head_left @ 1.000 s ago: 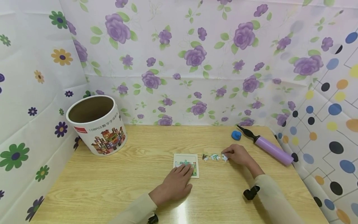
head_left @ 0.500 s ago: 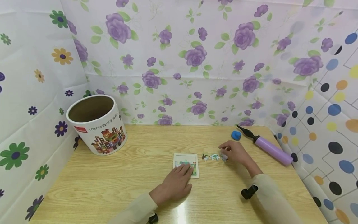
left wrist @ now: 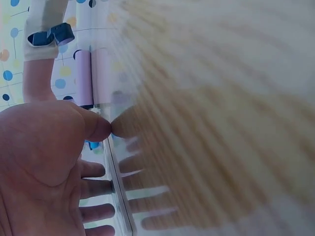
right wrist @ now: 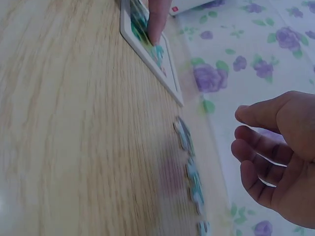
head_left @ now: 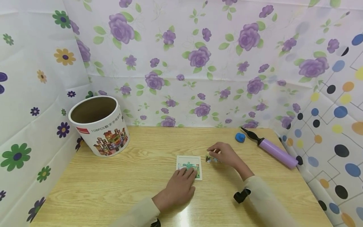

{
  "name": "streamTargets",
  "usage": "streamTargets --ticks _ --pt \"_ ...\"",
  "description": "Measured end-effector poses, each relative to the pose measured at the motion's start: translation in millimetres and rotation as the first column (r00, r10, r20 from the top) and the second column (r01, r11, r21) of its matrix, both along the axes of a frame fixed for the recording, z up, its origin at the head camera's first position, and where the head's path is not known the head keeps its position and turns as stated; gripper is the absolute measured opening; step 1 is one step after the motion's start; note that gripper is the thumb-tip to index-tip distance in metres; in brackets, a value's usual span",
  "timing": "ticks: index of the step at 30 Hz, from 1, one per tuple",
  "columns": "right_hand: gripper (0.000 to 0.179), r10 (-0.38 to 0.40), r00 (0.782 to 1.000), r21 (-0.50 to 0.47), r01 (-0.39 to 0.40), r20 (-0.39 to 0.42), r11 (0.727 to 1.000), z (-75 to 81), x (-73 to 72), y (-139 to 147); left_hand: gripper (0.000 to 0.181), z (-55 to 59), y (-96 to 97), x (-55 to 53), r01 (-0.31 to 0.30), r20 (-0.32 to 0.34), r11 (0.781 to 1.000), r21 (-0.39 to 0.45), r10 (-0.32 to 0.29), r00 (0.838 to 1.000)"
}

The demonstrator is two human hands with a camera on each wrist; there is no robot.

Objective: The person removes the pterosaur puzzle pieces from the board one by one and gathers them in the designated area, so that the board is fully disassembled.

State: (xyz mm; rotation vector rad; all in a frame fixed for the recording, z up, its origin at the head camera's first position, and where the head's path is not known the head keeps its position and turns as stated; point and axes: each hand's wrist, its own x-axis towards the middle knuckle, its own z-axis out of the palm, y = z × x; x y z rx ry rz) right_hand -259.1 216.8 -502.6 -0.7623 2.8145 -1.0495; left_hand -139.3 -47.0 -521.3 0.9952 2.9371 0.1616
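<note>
A small square jigsaw board [head_left: 201,170] with a pale rim lies on the wooden table, part of its picture filled in. My left hand [head_left: 179,188] rests its straight fingers on the board's near part, covering some of the picture. To the right of the board several loose jigsaw pieces lie in a row. One dark-and-white piece [head_left: 208,159] shows beside my right hand [head_left: 226,155], which hovers over the others and hides them in the head view. In the right wrist view the loose pieces [right wrist: 195,184] lie on the table, and the loosely bent fingers hold nothing.
A big white printed bucket [head_left: 106,135] stands at the back left. A blue toy [head_left: 240,137] and a purple hand pump [head_left: 278,153] with a black nozzle lie at the back right. Patterned cloth walls [head_left: 181,101] border the table.
My right hand has moved left along the row of pieces, from the rightmost one to above the middle. My left hand has stayed on the board.
</note>
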Motion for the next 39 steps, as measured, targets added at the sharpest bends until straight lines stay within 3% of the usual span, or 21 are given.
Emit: streamTargets --ticks 9,18,29,39 --pt "0.021 0.069 0.998 0.010 -0.069 0.014 0.998 -6.2 -3.6 -31 0.065 7.2 -1.7 8.6 0.001 0.132 1.000 -0.005 0.000 0.991" --pt "0.021 0.111 0.994 0.050 -0.111 0.006 0.993 -5.8 -2.2 -53 0.065 0.6 -2.4 8.9 0.025 0.092 1.000 -0.014 -0.023 0.995" --pt "0.021 0.168 0.985 0.035 -0.169 0.037 0.985 -11.1 -4.8 -74 0.066 4.0 -0.4 11.9 0.019 0.044 0.999 -0.051 -0.016 0.999" --pt "0.021 0.208 0.976 0.035 -0.211 0.062 0.977 -14.8 -3.2 -85 0.069 1.2 1.2 18.3 -0.005 0.052 1.000 0.005 0.005 0.999"
